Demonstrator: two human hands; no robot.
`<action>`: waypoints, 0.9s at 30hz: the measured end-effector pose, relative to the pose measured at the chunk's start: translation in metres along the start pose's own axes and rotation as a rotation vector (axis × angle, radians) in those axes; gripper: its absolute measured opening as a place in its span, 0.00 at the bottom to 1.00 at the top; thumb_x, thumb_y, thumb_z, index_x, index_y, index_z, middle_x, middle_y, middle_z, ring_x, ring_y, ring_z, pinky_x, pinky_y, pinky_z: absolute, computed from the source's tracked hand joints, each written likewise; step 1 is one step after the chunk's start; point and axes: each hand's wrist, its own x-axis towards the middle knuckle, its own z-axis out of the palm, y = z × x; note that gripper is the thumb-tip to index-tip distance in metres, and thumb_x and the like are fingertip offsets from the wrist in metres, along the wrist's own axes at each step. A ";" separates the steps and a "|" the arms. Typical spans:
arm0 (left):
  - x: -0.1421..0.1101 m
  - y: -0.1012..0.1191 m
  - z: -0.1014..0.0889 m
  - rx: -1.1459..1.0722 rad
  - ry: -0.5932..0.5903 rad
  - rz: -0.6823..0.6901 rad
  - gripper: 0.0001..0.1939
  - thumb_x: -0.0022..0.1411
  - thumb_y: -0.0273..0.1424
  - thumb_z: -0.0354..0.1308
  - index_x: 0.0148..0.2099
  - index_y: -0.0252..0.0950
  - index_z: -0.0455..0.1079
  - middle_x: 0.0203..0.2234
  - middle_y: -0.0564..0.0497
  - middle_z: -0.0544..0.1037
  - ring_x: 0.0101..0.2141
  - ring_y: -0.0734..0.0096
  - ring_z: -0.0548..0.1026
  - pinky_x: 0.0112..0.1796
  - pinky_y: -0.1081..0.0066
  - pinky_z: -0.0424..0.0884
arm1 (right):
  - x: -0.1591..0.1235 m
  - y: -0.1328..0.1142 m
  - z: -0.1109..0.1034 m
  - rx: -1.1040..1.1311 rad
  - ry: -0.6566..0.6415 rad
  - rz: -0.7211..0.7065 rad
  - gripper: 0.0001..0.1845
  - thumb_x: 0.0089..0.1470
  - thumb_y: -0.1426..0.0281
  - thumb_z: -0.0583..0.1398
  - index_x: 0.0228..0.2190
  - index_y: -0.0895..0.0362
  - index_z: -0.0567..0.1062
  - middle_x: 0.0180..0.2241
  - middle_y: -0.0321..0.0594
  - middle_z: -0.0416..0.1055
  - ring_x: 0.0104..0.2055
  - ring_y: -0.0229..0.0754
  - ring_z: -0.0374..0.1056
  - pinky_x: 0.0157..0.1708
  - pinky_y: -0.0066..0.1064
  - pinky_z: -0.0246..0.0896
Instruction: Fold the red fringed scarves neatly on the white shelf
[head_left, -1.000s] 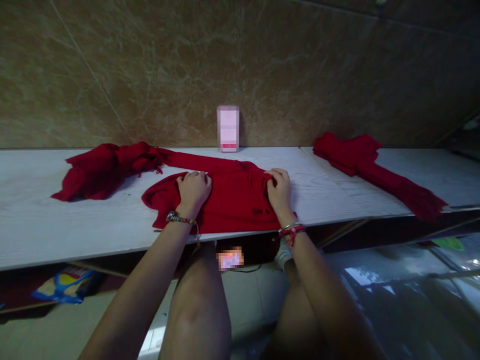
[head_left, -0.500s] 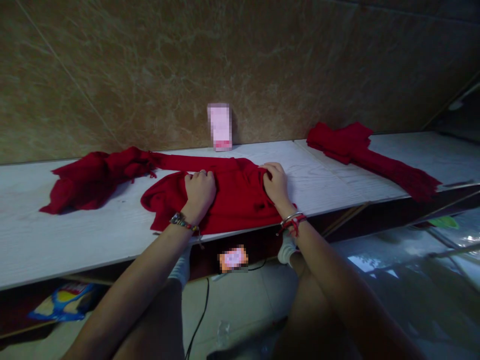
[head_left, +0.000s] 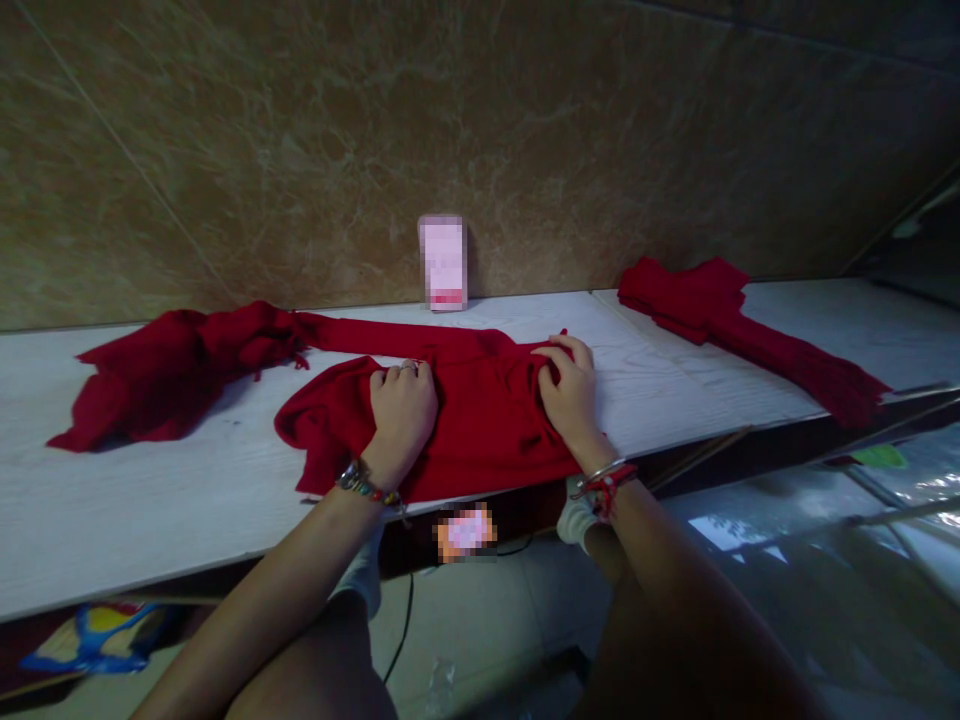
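Observation:
A long dark red scarf (head_left: 480,420) lies on the white wooden board (head_left: 150,500), one end folded in front of me and the rest trailing left into a crumpled heap (head_left: 157,370). My left hand (head_left: 401,415) presses on the folded part with its fingers curled into the cloth. My right hand (head_left: 574,390) pinches the fold's right edge, fingers bent around the fabric. Beaded and red bracelets sit on my wrists.
A second folded red scarf (head_left: 720,310) lies at the right of the board, its fringe reaching the front edge. A small pink box (head_left: 442,262) leans on the brown marble wall. Under the board are a blue and yellow packet (head_left: 90,645) and a cable on the floor.
Both hands stay on the folded scarf with little shift. The view has tilted and my knees have dropped out of the middle of the picture.

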 end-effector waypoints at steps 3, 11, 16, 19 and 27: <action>-0.002 0.000 -0.001 -0.017 -0.004 -0.001 0.21 0.61 0.21 0.38 0.46 0.27 0.71 0.39 0.33 0.76 0.41 0.51 0.73 0.39 0.58 0.61 | -0.001 -0.001 -0.002 -0.001 -0.017 -0.006 0.15 0.47 0.80 0.52 0.31 0.53 0.75 0.41 0.42 0.65 0.48 0.46 0.61 0.53 0.47 0.57; -0.003 0.001 0.003 -0.032 -0.001 -0.009 0.20 0.61 0.21 0.38 0.43 0.28 0.72 0.38 0.34 0.76 0.42 0.50 0.72 0.40 0.57 0.61 | 0.004 -0.013 -0.009 -0.010 0.016 -0.020 0.13 0.49 0.77 0.52 0.30 0.52 0.75 0.45 0.43 0.65 0.55 0.50 0.56 0.55 0.51 0.51; -0.005 0.000 0.001 -0.030 0.031 -0.072 0.19 0.64 0.28 0.40 0.47 0.30 0.70 0.48 0.33 0.71 0.46 0.49 0.70 0.40 0.58 0.64 | 0.020 -0.012 -0.025 -0.030 0.028 0.036 0.12 0.49 0.76 0.51 0.28 0.53 0.74 0.36 0.42 0.72 0.48 0.49 0.65 0.50 0.49 0.55; -0.002 -0.003 -0.007 -0.070 -0.008 -0.150 0.21 0.66 0.35 0.40 0.49 0.31 0.69 0.51 0.33 0.69 0.47 0.46 0.70 0.40 0.57 0.66 | 0.033 0.006 -0.034 0.000 0.055 0.153 0.10 0.47 0.74 0.52 0.27 0.54 0.74 0.29 0.39 0.73 0.34 0.45 0.69 0.41 0.41 0.63; 0.007 -0.019 -0.012 -0.165 -0.095 -0.158 0.20 0.64 0.33 0.41 0.50 0.30 0.69 0.41 0.36 0.76 0.42 0.51 0.73 0.40 0.60 0.68 | 0.047 0.071 -0.052 0.147 0.024 0.468 0.05 0.40 0.73 0.57 0.22 0.54 0.74 0.20 0.33 0.70 0.25 0.40 0.66 0.30 0.35 0.63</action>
